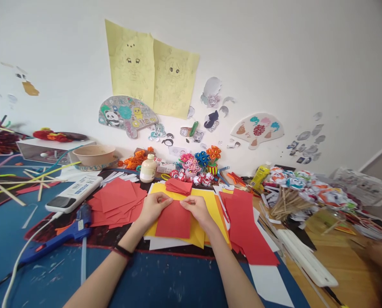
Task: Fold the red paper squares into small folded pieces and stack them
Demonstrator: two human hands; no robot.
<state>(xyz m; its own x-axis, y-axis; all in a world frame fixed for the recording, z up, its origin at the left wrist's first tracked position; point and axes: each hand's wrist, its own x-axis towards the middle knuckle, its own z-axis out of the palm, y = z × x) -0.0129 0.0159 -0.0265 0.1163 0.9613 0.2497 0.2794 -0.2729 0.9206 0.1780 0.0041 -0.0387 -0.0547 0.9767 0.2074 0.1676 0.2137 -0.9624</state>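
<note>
I'm pressing a red paper square flat on a yellow sheet, both hands at its top edge. My left hand is pinching the upper left corner, fingers narrow and closed on the paper; my right hand is pinching the top edge just right of centre, fingertips together on it too. Step in hand, as I judge it — lining up or creasing the top edge of the fold. The next move probably calls for keeping both corners matched and running a fingertip along the edge so the crease stays straight.

The square is lying in the middle of the table, directly in front of me, on top of the yellow sheet, which in turn is covering white paper.

Counts: one red piece in my hands; one small stack of folded red pieces just behind it — number in the stack I can't tell; one fanned pile of red squares to the left, too overlapped to count; one heap of long red strips to the right. One blue glue gun, one white power strip, one cream bottle, one bowl, one bundle of wooden sticks. Two yellow drawings and two paper fans on the wall.
</note>
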